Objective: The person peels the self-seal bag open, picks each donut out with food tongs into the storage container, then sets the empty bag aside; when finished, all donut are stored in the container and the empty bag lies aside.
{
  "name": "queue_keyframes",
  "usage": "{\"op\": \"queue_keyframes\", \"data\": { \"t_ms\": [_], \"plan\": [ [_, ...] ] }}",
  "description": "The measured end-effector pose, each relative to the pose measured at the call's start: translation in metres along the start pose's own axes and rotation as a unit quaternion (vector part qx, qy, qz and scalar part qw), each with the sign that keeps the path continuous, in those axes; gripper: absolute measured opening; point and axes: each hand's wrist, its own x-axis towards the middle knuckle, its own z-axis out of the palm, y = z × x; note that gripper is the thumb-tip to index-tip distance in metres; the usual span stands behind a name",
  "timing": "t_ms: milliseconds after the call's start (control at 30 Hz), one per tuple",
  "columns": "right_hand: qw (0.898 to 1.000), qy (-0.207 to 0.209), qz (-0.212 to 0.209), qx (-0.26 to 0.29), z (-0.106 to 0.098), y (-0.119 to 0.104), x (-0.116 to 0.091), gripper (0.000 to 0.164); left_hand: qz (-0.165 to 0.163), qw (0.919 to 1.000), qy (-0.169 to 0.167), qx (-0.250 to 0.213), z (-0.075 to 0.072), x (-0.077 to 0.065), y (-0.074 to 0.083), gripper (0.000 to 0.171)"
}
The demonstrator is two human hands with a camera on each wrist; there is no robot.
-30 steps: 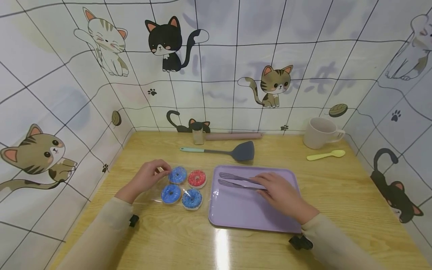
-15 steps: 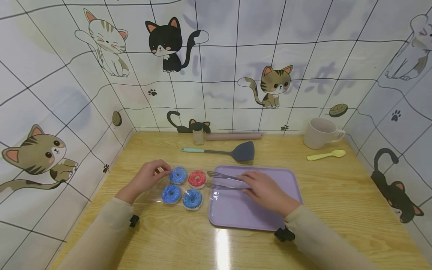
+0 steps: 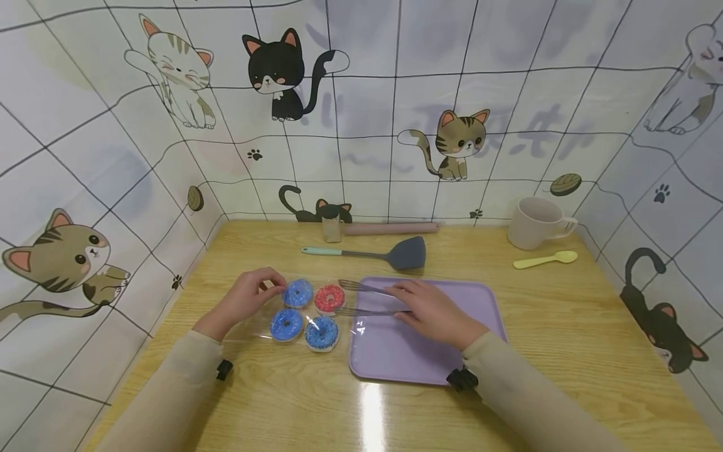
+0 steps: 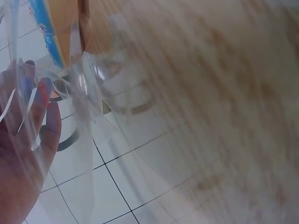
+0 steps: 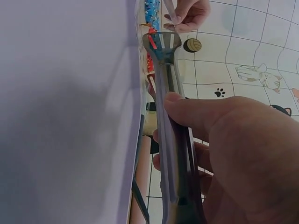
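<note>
My left hand (image 3: pixel 253 294) pinches the edge of a clear plastic bag (image 4: pixel 84 116) beside the upper blue donut (image 3: pixel 297 293). Three blue donuts and a red donut (image 3: pixel 329 299) lie at the bag. In my right hand (image 3: pixel 433 314) I hold metal tongs (image 3: pixel 369 312), thumb on one arm and fingers on the other. Their slotted ends point left and stand apart. One end is by the red donut's upper right side, the other at its lower right edge; whether they touch it I cannot tell. The purple tray (image 3: pixel 395 361) lies beneath the right hand.
Behind the tray lies a spatula (image 3: pixel 407 253) with a mint handle. Along the back stand a small shaker jar (image 3: pixel 332 227), a rolling pin (image 3: pixel 390 229) and a beige mug (image 3: pixel 533 223). A yellow spoon (image 3: pixel 545 260) lies in front of the mug.
My right hand has moved left across the tray with the tongs, bringing their ends from above the tray to the red donut. The tongs have spread wider. The left hand has stayed put.
</note>
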Motion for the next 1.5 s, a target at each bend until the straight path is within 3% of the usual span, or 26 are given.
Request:
{"op": "queue_keyframes", "data": {
  "t_ms": [333,567,833,1267,1500],
  "plan": [
    [0.999,-0.015,-0.005,0.028,0.011,0.000,0.009,0.058,0.003,1.0000,-0.003,-0.003,0.001,0.002,0.000,0.006],
    [0.999,-0.020,0.016,0.044,0.018,0.000,0.012,0.060,0.004,1.0000,-0.003,0.003,0.001,0.003,0.001,0.006],
    [0.993,-0.031,0.053,0.101,0.023,0.001,0.014,0.059,0.009,0.9999,-0.007,0.002,0.001,0.002,0.001,0.006],
    [0.989,-0.023,0.072,0.127,0.022,-0.003,0.013,0.055,0.005,1.0000,-0.002,0.005,0.001,0.001,0.001,0.006],
    [0.989,-0.011,0.065,0.129,0.011,-0.005,0.001,0.052,0.010,0.9999,0.001,-0.004,0.000,0.000,0.004,0.006]
  ]
}}
